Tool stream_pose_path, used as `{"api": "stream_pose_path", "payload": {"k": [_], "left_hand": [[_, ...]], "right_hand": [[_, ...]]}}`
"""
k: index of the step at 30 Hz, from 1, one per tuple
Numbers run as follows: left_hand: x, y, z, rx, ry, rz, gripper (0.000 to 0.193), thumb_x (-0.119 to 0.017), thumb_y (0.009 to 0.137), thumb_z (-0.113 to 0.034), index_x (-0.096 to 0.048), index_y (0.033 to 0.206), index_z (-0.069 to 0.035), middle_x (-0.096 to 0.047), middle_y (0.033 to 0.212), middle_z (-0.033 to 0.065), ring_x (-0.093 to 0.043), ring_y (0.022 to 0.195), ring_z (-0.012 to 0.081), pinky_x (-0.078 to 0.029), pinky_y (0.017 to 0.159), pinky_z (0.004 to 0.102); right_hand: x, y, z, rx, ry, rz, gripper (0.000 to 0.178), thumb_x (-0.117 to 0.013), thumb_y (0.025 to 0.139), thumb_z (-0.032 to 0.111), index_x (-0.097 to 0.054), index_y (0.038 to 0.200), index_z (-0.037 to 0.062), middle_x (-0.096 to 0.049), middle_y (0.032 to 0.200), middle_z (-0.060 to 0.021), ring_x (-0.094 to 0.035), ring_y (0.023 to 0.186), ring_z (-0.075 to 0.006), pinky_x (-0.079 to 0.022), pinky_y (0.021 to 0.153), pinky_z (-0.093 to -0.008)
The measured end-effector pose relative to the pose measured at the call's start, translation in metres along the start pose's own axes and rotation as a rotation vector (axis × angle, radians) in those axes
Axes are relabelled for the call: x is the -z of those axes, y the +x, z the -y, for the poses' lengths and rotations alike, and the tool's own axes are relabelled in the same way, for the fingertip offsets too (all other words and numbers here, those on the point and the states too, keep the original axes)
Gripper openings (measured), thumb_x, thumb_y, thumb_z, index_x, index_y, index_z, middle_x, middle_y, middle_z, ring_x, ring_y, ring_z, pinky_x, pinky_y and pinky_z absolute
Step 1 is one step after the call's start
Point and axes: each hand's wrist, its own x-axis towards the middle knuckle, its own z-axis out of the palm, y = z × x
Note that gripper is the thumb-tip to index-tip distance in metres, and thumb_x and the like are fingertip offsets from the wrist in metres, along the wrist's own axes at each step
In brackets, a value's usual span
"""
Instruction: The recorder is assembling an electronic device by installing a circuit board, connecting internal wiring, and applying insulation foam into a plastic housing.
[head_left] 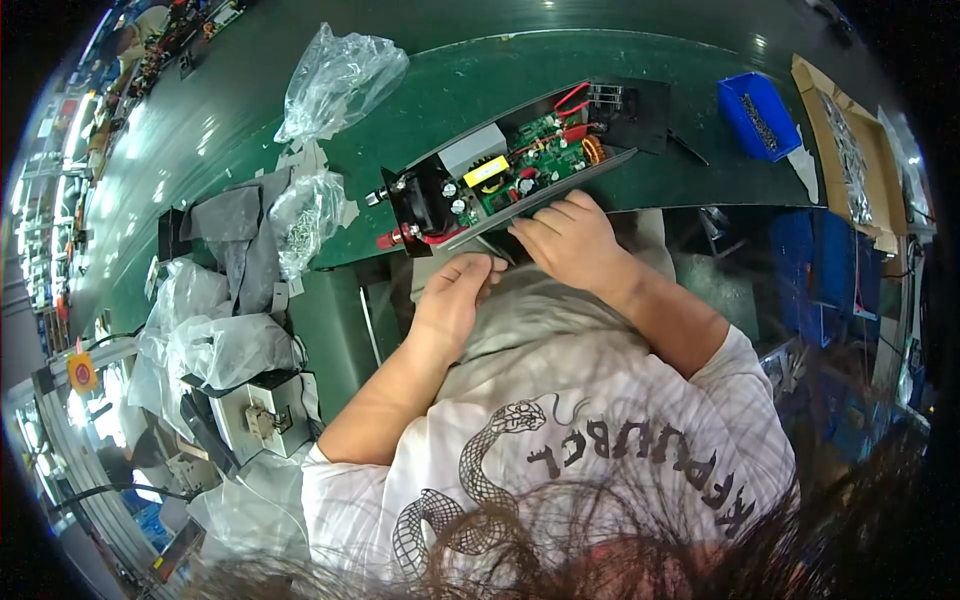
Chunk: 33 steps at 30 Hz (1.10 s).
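Observation:
An open electronic power unit (510,170) lies at a slant near the table's front edge, its long dark housing uncovered. Inside show a green circuit board, a yellow-wrapped transformer, a copper coil and red wires; a black fan and red and black terminals are at its left end. My right hand (575,240) is closed at the housing's near long side, fingers curled and knuckles up; what they grip is hidden. Just below the unit's left end, my left hand (455,295) is closed in a pinch. Something thin and dark shows between the hands, too unclear to name.
A blue bin (760,117) of small metal parts and a cardboard box (850,150) stand at the right. Clear plastic bags (340,85) and grey cloth-like pieces (235,225) lie at the left. A pale metal box (262,415) sits lower left, beside more plastic.

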Motion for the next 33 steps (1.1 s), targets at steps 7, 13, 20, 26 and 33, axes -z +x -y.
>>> {"api": "stream_pose_path", "payload": {"k": [7,13,20,26,33], "left_hand": [[0.013,0.000,0.005,0.023,-0.027,-0.035,0.026,-0.057,0.103,-0.028,-0.068,0.093,-0.008,-0.060,0.075,-0.0048,-0.050,0.066,0.0059,-0.037,0.061,0.0221],[0.017,-0.001,0.006,0.061,-0.028,-0.062,0.027,-0.056,0.104,-0.030,-0.067,0.090,-0.009,-0.060,0.075,-0.0044,-0.051,0.066,0.0061,-0.037,0.061,0.0224],[0.013,-0.002,0.003,0.046,0.024,0.017,0.028,-0.054,0.105,-0.028,-0.067,0.089,-0.008,-0.059,0.075,-0.0030,-0.049,0.067,0.0062,-0.037,0.062,0.0223],[0.023,-0.003,0.001,0.023,0.116,0.078,0.028,-0.054,0.105,-0.027,-0.067,0.090,-0.007,-0.060,0.078,-0.0028,-0.050,0.070,0.0057,-0.038,0.065,0.0214],[0.033,-0.002,0.010,0.059,0.328,0.114,0.025,-0.057,0.104,-0.026,-0.067,0.094,-0.006,-0.061,0.081,-0.0037,-0.050,0.074,0.0061,-0.040,0.068,0.0217]], "right_hand": [[-0.006,0.006,-0.002,0.086,-0.020,-0.104,0.017,-0.078,0.075,0.011,-0.072,0.090,0.0081,-0.061,0.078,-0.0014,-0.060,0.069,-0.0188,-0.047,0.069,-0.0349],[-0.006,0.008,-0.001,0.092,-0.033,-0.123,0.016,-0.079,0.075,0.013,-0.073,0.089,0.0083,-0.060,0.076,-0.0015,-0.060,0.069,-0.0190,-0.047,0.069,-0.0344],[0.012,0.015,0.005,-0.040,-0.176,0.056,0.015,-0.080,0.074,0.019,-0.069,0.082,0.0135,-0.058,0.079,-0.0006,-0.060,0.075,-0.0205,-0.044,0.075,-0.0360],[0.031,0.051,-0.001,0.032,-0.193,0.058,0.020,-0.078,0.073,0.026,-0.066,0.085,0.0164,-0.060,0.121,-0.0010,-0.052,0.119,-0.0236,-0.038,0.091,-0.0439],[0.033,0.053,0.002,-0.015,-0.105,0.248,0.011,-0.072,0.076,0.021,-0.073,0.082,0.0121,-0.057,0.139,-0.0064,-0.045,0.130,-0.0286,-0.035,0.098,-0.0480]]}}
